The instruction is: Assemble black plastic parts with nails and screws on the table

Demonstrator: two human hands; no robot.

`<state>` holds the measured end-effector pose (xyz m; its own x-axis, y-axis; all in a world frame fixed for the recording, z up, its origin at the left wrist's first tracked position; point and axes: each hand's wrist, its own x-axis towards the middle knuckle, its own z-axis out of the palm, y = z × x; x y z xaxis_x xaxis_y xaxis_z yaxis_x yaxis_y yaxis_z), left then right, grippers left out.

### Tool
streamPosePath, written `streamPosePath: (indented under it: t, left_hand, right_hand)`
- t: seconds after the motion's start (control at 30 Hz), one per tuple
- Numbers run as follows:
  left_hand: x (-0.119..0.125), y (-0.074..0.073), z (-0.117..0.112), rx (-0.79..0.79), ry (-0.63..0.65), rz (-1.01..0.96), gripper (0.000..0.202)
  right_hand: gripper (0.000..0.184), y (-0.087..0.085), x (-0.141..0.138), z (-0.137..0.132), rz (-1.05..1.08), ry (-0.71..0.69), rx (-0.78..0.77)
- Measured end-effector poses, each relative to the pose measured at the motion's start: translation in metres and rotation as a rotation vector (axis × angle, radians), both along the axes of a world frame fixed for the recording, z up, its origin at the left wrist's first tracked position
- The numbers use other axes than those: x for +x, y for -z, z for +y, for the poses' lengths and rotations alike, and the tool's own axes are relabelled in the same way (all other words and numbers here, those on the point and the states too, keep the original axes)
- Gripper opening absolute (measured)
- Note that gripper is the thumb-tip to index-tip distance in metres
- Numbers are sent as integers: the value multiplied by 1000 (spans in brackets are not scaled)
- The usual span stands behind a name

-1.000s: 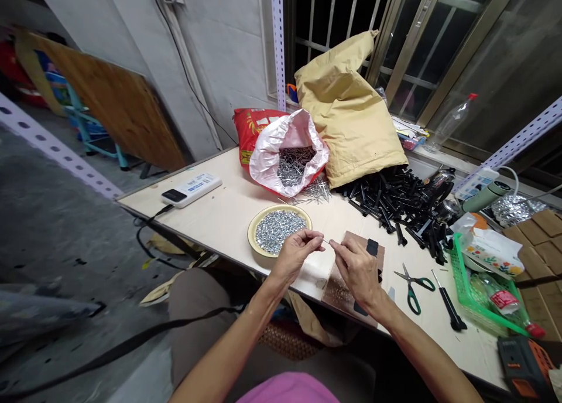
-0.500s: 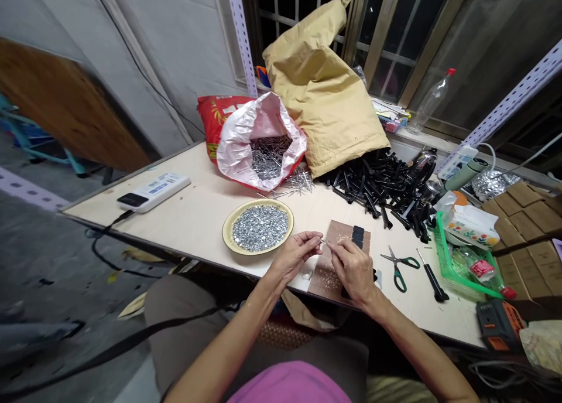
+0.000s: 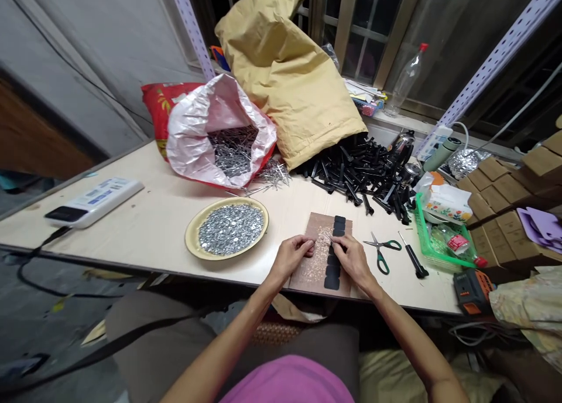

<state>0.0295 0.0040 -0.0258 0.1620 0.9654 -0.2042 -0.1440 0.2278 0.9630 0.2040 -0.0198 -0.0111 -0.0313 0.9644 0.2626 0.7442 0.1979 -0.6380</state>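
Note:
My right hand [image 3: 352,261] pinches a thin metal pin [image 3: 328,238] above a brown board [image 3: 317,220]. Beside those fingers, a column of black rounded pads [image 3: 332,272] runs down the board. My left hand [image 3: 290,255] is at the board's left side, thumb and fingers pressed together; whatever they hold, if anything, is hidden. The two hands are a little apart. Left of them stands a yellow bowl [image 3: 192,252] full of small shiny metal pieces. Behind it, an open red bag [image 3: 175,113] with a white lining holds many similar thin metal pins.
A large tan paper bag [image 3: 302,81] lies behind a heap of black plastic parts [image 3: 351,168]. Green-handled scissors [image 3: 383,255], a black-handled screwdriver [image 3: 413,256] and a green basket [image 3: 424,230] are on the right. A white power bank [image 3: 99,201] lies left.
My hands have moved apart from where they met over the board, the right one keeping the pin. The camera view has shifted, and more of the black pads shows.

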Motion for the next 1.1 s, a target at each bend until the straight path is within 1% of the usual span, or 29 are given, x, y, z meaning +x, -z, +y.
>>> streamPosePath:
  t: [0.07, 0.13, 0.17, 0.23, 0.3, 0.37, 0.43, 0.5, 0.57, 0.63, 0.7, 0.77, 0.8, 0.87, 0.93, 1.03, 1.1]
  left_hand:
    - [4, 5, -2, 82, 10, 123, 19]
    - [7, 10, -3, 150, 8, 218, 18]
    - [8, 12, -3, 171, 8, 248, 18]
    - [10, 14, -2, 215, -1, 296, 20]
    - [14, 15, 1, 322, -31, 385, 21]
    - [21, 15, 4, 470, -56, 530, 21]
    - [27, 14, 7, 566, -35, 714, 22]
    - [33, 12, 9, 572, 33, 898, 25]
    - [37, 11, 9, 557, 108, 1042, 28]
    - [39, 10, 8, 553, 150, 1124, 30]
    - [39, 9, 8, 545, 149, 1145, 29]
    - [39, 7, 7, 516, 110, 1096, 25]
    - [38, 6, 8, 499, 80, 1032, 22]
    - [36, 3, 8, 426, 22, 816, 14]
    - [32, 0, 8, 246, 10, 488, 11]
    - [24, -5, 7, -152, 101, -58, 24]
    - [20, -8, 6, -344, 161, -321, 27]
  right_hand:
    - [25, 3, 12, 3, 229, 68, -69]
    - [30, 2, 26, 3, 424, 185, -146]
    - [33, 0, 32, 2, 494, 246, -170]
    - [36, -4, 44, -3, 566, 330, -183]
    - [35, -6, 51, -9, 566, 353, -167]
    - [33, -6, 52, -14, 526, 325, -140]
    - [29, -4, 50, -18, 460, 278, -83]
    - [25, -2, 46, -21, 374, 231, 2]
    - [21, -1, 40, -24, 283, 185, 83]
    - [21, -2, 33, -27, 208, 133, 134]
    - [21, -4, 26, -28, 146, 86, 155]
    - [23, -4, 18, -29, 94, 61, 172]
    - [24, -4, 15, -29, 70, 56, 181]
    - [26, -3, 9, -29, 24, 47, 194]
    - [28, -2, 3, -29, -26, 37, 188]
    - [29, -3, -5, -31, -91, 19, 169]
    - [29, -4, -8, -32, -115, 7, 173]
